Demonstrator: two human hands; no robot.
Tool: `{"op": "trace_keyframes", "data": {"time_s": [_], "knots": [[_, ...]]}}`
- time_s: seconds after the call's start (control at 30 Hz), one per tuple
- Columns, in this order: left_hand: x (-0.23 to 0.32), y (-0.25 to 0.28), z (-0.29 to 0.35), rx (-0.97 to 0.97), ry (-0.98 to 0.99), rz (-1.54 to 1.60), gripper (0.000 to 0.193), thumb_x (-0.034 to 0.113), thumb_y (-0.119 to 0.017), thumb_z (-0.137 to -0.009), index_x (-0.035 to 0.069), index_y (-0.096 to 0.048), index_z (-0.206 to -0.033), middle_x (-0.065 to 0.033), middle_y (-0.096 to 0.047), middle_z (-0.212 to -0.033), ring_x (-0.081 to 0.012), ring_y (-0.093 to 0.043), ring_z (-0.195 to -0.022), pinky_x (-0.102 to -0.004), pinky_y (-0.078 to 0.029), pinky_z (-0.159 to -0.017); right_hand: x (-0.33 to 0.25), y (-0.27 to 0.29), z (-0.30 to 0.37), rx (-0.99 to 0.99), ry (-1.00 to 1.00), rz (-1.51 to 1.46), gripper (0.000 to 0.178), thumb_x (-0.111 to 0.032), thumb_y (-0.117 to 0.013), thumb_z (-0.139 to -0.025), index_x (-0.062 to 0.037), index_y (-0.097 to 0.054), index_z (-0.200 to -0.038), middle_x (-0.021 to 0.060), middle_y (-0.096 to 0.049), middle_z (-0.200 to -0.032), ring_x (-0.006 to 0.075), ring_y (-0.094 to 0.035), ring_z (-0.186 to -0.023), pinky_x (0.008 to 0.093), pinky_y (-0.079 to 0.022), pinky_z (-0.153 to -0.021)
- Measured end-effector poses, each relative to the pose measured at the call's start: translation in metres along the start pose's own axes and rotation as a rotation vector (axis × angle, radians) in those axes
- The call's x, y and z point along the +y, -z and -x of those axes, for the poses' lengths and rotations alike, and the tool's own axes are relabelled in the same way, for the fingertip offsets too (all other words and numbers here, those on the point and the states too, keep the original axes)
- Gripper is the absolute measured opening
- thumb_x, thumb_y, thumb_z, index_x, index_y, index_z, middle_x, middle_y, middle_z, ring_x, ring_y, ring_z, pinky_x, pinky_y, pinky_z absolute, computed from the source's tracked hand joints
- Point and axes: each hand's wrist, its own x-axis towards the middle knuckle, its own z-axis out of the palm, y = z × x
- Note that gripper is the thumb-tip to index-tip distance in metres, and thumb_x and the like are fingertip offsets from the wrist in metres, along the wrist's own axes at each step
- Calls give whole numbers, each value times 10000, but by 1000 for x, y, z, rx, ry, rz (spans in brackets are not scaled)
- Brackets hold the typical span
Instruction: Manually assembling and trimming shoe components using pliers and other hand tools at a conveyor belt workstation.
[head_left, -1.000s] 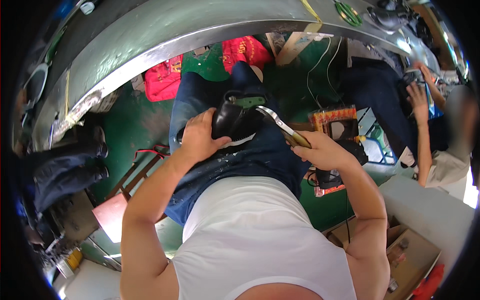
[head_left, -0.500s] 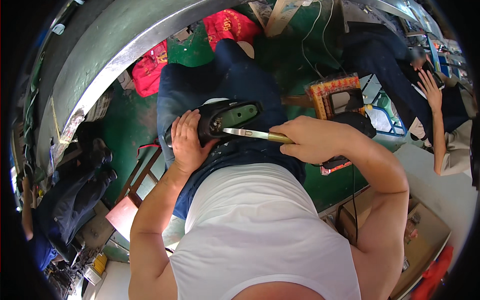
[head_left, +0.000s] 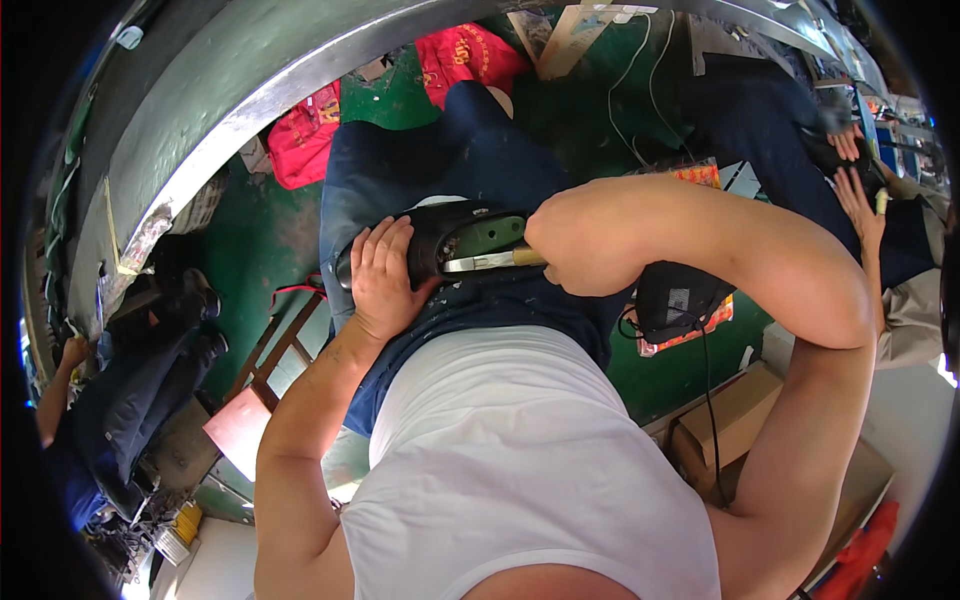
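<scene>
Across my lap lies a black shoe upper (head_left: 424, 240) on a green shoe last (head_left: 487, 235), sole side up. My left hand (head_left: 384, 275) grips its left end, fingers over the far side and thumb along the near side. My right hand (head_left: 590, 240) is closed in a fist round the yellowish handle of lasting pliers (head_left: 487, 262). Their flat metal head points left and lies along the near inner edge of the shoe. I cannot tell whether the jaws pinch the upper, as the fist covers much of the handle.
A grey metal bench edge (head_left: 260, 90) curves over the far left. Red bags (head_left: 465, 60) lie on the green floor (head_left: 270, 225). To the right are a black pouch (head_left: 680, 300) with a cord and a cardboard box (head_left: 735, 410). Other people work at both sides.
My right hand has turned over and moved slightly left, elbow swung out to the right. The pliers' head has dropped to the shoe's near edge. My left hand keeps its hold.
</scene>
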Motion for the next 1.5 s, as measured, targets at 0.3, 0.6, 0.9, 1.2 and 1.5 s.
{"op": "trace_keyframes", "data": {"time_s": [0.3,0.6,0.9,1.2,1.5], "knots": [[-16,0,2,26,-17,18,827,293,-890,-627,10,-506,-1303,-157,-590,-1306,-352,-548,-1238,-504,-398,-1071,69,-24,80,306,-77,-542,271,-184,-607,-886,28,-662,-1046,163,-658,-797,261,-664,-737,360,-522,-671],[-11,11,-7,-57,2,21,864,292,-899,-611,6,-482,-1311,-149,-584,-1299,-342,-542,-1235,-508,-390,-1077,55,-73,47,474,37,-291,285,-128,-594,-918,8,-588,-1168,223,-644,-999,416,-629,-949,468,-496,-837],[1,8,-3,-27,-17,0,863,267,-914,-584,0,-499,-1292,-158,-585,-1320,-355,-539,-1253,-517,-368,-1094,37,-79,-10,385,119,-129,329,-77,-590,-900,69,-570,-1194,262,-634,-1062,411,-628,-1017,461,-497,-880],[-7,15,-26,-195,-63,137,838,240,-924,-516,1,-530,-1215,-177,-596,-1265,-384,-581,-1173,-520,-409,-1062,17,-50,-9,201,58,-49,200,-137,-591,-914,36,-643,-998,229,-687,-890,393,-679,-854,470,-525,-766],[-19,6,-41,-139,-89,172,855,237,-934,-481,5,-556,-1212,-157,-632,-1192,-349,-596,-1155,-450,-447,-1029,98,-80,155,773,-170,-141,209,-179,-610,-894,-24,-667,-1023,187,-656,-837,371,-637,-792,455,-487,-729]]}}
